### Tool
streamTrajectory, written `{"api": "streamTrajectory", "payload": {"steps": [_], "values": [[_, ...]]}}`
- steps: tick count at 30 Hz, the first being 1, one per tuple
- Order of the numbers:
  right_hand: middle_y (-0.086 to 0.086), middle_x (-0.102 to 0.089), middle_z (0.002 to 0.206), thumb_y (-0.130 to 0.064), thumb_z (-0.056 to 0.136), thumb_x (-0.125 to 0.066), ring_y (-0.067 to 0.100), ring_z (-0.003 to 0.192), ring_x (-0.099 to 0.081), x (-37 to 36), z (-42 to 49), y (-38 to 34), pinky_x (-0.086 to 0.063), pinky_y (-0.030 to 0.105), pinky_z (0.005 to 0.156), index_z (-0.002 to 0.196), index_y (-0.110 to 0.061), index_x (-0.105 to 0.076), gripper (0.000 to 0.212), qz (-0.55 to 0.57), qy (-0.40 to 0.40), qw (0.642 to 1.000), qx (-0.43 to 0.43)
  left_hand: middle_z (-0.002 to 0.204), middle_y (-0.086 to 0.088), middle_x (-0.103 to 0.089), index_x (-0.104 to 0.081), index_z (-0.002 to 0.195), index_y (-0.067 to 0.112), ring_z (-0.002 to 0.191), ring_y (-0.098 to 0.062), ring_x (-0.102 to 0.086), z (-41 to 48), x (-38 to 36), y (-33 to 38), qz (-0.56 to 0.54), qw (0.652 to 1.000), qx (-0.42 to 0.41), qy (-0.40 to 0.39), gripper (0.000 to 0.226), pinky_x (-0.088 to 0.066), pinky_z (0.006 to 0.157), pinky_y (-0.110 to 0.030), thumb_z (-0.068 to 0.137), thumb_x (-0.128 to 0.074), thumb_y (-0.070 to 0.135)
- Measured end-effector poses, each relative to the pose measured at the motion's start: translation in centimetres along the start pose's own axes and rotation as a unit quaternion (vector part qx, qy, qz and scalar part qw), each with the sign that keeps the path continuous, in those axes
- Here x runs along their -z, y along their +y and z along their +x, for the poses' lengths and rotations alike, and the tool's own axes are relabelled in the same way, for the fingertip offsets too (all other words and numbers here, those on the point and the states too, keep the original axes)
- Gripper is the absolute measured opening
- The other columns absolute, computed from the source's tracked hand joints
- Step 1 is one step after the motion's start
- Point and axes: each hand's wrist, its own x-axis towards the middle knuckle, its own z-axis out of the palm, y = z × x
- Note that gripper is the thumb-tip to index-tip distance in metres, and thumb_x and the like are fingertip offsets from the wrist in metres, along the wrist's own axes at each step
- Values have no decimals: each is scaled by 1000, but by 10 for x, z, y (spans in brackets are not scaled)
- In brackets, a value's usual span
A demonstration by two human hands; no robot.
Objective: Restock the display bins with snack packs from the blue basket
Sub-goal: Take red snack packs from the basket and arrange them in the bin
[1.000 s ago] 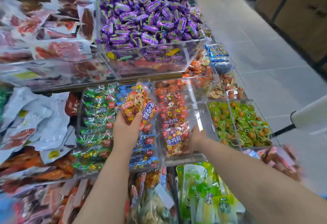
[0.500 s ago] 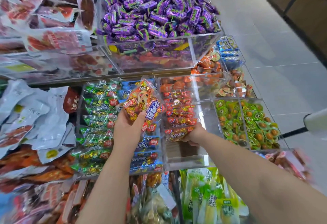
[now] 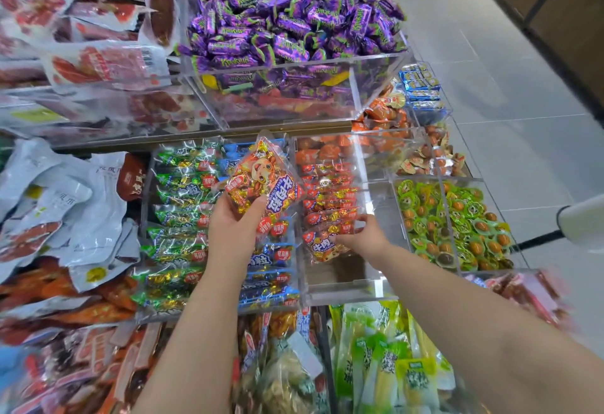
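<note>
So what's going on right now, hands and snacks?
Left hand holds orange pack up. Right hand presses orange row back in clear bin. Nothing blocking.

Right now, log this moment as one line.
left hand: holds orange pack above bins | right hand: on front pack in clear bin | bin front: empty

Two bare forearms, left hand (image 3: 232, 234) and right hand (image 3: 366, 239) ungloved, no sleeves in view.
</note>
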Motion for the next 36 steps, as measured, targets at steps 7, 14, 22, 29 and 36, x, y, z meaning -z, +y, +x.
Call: {"api": "streamTrajectory", "payload": {"steps": [7,14,22,29,36], "values": [[10,-54,123,-20,74,-79,27,96,-60,25,-37,-20,-53,31,73,142,-13,-30,84,-65,53,996,9,100,6,-75,-65,96,35,97,-23,-71,-4,-2,14,-70,997,13,-9,29,-54,89,-52,69,-73,38],[-2,-67,102,-38,69,-72,13,97,-63,28,-118,-70,-49,29,88,99,-21,-67,34,208,-173,958,95,107,-10,-70,-53,122,10,93,-28,-68,-29,-32,32,-187,978,17,-88,41,-57,70,-44,85,-64,-5],[10,-71,97,-12,77,-64,24,81,-69,32,-126,-75,-58,39,74,106,-9,-57,29,378,-223,890,124,96,-2,-71,-56,101,19,92,-27,-69,-43,-48,43,-60,987,-1,-147,46,-58,77,-46,66,-80,36],[1,-65,83,-5,84,-65,8,64,-64,87,-96,-67,-52,20,56,87,-16,-58,13,210,-50,964,158,133,-4,-54,-50,131,18,126,-25,-46,1,-26,15,437,888,-137,-40,62,-41,103,-44,83,-63,55],[-4,-57,73,-18,79,-75,8,66,-52,66,-62,-44,-40,10,56,86,-14,-68,11,-262,-105,937,208,155,-8,-23,-25,148,19,146,-33,-13,10,-40,-16,612,778,-138,-21,82,-16,115,-50,83,-55,58]]}}
